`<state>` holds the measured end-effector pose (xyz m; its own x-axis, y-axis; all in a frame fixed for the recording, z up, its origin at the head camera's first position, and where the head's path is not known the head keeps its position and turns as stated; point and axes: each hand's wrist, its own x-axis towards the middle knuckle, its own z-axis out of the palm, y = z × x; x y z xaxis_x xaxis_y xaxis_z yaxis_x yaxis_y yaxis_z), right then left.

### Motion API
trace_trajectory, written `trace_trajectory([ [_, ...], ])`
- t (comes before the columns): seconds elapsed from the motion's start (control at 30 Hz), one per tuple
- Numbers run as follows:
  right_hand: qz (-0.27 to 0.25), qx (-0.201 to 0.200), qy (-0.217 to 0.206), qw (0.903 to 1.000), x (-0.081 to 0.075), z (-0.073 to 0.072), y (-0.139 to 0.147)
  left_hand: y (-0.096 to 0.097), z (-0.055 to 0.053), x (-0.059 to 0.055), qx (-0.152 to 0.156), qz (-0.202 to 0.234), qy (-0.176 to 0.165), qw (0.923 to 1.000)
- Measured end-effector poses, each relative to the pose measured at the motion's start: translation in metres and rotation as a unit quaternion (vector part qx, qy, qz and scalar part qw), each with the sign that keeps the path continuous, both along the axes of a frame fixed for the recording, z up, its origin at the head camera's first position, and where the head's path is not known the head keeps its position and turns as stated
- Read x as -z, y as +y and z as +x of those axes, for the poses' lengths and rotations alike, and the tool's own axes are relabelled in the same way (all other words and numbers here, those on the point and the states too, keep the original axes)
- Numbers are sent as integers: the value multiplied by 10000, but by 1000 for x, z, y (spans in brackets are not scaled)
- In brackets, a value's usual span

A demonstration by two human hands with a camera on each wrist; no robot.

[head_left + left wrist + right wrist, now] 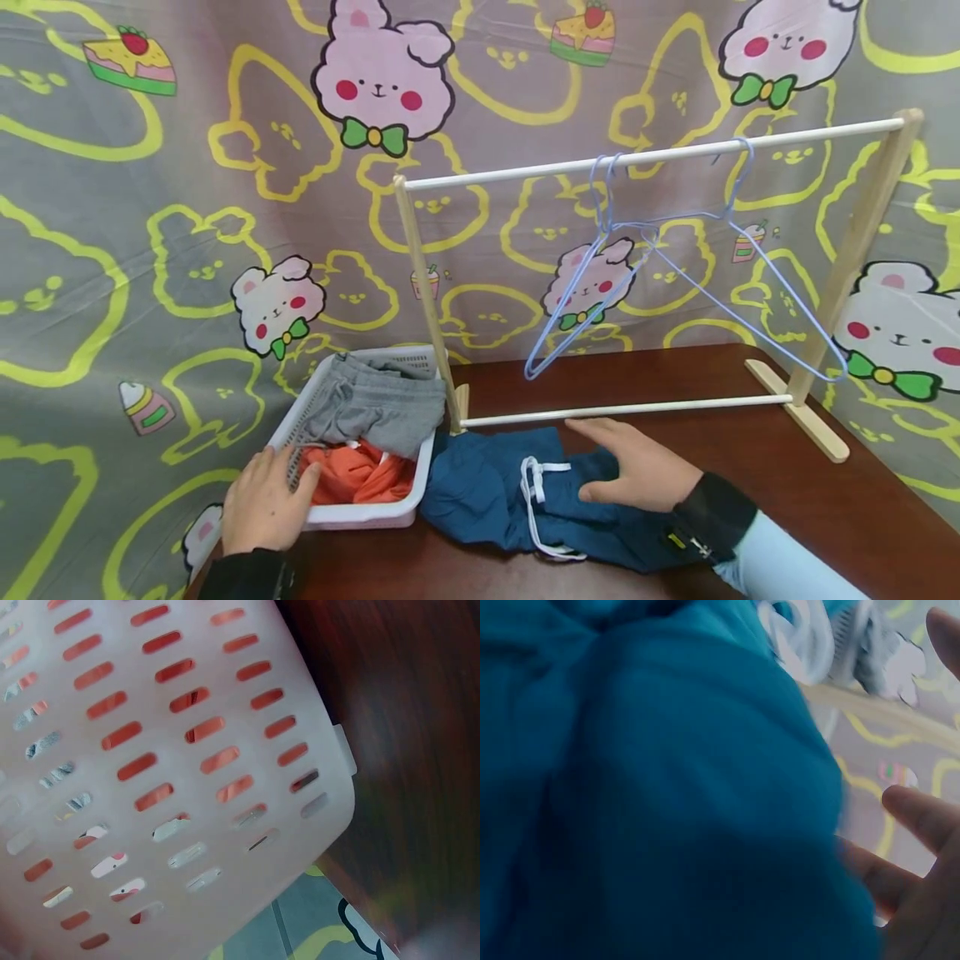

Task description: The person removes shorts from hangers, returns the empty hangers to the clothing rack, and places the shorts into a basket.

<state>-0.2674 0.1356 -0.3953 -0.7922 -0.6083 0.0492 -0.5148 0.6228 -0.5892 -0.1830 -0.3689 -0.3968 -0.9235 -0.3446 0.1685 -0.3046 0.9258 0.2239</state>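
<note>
Dark blue drawstring trousers (480,492) lie bunched on the table, a white drawstring (533,500) trailing across them. My right hand (637,467) is over their right part, thumb and fingers spread with nothing between them. Blue cloth (705,787) fills much of the right wrist view, beside the spread fingers (922,817). At the near left corner of a white slotted basket (360,518), my left hand (266,504) rests with its fingers extended and thumb over the inside. Folded grey clothing (382,396) and orange-red clothing (360,475) fill the basket. The left wrist view shows its slotted wall (225,735) but no hand.
Behind the trousers stands a wooden rack with a white top rail (525,169) and lower rail (637,409). Light blue hangers (577,300) hang from the top rail. The dark brown table (600,379) meets a patterned curtain (195,167) at the back.
</note>
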Motion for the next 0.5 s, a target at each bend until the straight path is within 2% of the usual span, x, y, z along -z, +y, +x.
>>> trace_trajectory([
  [0.3,744,-305,-586,9950,21,-10,-36,1,-1,0,-110,-1,-20,9999],
  [0.4,1098,-414,-490,9919,26,-10,-45,2,-1,0,-94,-16,6,10000],
  [0.5,1533,-488,-161,9868,29,-9,-52,2,-1,0,-53,-1,21,10000],
])
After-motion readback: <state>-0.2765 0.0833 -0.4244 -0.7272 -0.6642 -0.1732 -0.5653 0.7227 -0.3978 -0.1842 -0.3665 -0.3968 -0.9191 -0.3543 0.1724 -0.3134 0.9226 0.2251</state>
